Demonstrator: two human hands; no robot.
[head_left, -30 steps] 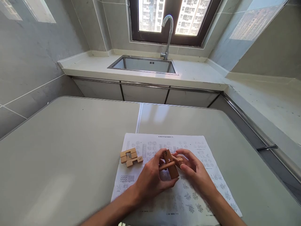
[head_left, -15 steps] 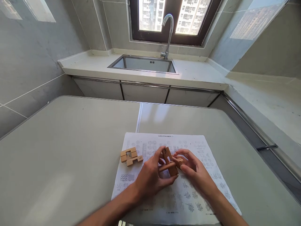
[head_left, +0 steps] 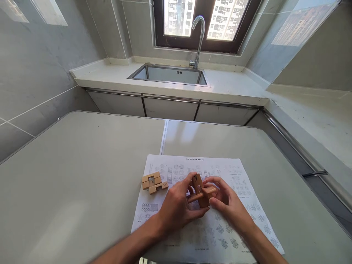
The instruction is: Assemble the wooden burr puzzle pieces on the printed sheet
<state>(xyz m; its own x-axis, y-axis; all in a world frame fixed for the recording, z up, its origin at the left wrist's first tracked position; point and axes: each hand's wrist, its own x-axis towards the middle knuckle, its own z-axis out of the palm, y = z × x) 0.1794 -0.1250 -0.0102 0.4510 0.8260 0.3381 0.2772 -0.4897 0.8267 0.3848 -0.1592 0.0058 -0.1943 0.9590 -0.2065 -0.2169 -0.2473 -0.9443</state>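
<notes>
Blocks of wood [head_left: 204, 200] sit crossed, seemingly part-joined, over a printed sheet [head_left: 189, 253]; the left hand [head_left: 178, 201] grips them, partly hiding them, and the right hand [head_left: 229, 200] holds the crossing end. Notched pieces [head_left: 153, 180] lie apart near the sheet's left edge. Beyond the surface [head_left: 82, 157] are 1 sink [head_left: 167, 82] and 1 faucet [head_left: 202, 33].

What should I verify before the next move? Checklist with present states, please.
1. Left hand gripping the crossed wooden pieces: ok, thumb below, index finger on top.
2. Right hand firmly gripping at their right side: cannot tell.
3. Joints between the pieces fully seated: cannot tell, fingers partly hide them.
4. Loose blocks clear of both hands: ok.
5. Printed sheet beneath the hands: ok.
</notes>
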